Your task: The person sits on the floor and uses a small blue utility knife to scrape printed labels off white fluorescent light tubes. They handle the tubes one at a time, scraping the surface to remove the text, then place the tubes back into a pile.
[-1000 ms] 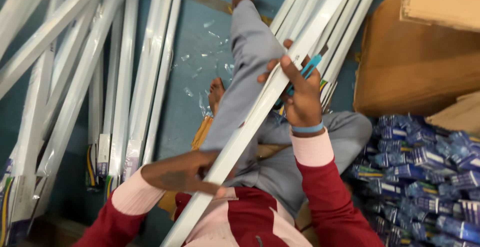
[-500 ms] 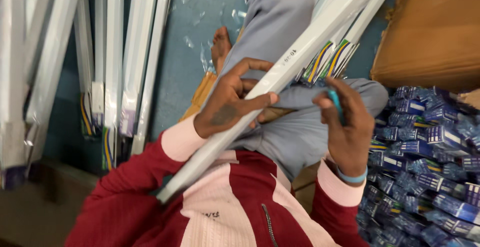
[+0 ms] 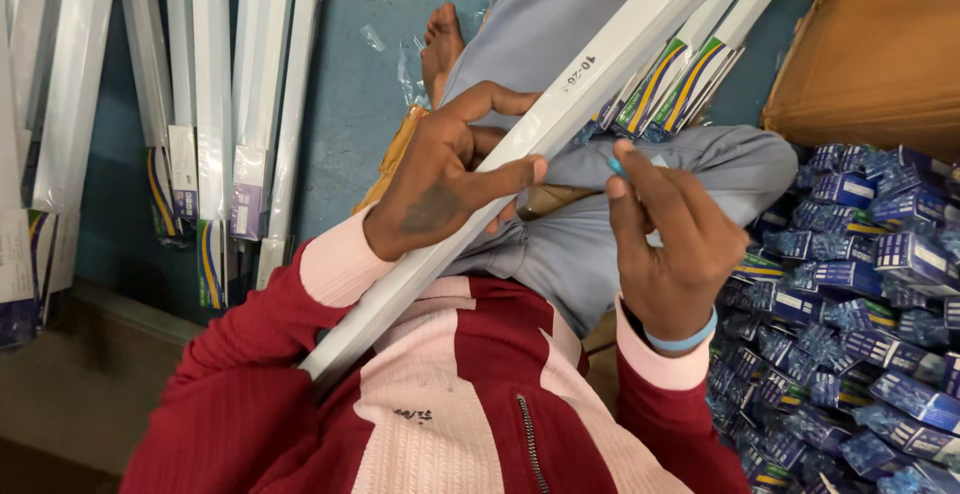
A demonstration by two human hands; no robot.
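Two bare hands, the left hand (image 3: pixel 445 189) and the right hand (image 3: pixel 675 244); one long white plastic tube fitting (image 3: pixel 560 114) across the lap; one brown cardboard box (image 3: pixel 880 49); many small blue cartons (image 3: pixel 860 304), too many to count.

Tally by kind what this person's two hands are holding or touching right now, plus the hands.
Long white tube, gripped by the left hand: 1
Small blue tool in the right hand: 1
Hands: 2
Total: 4
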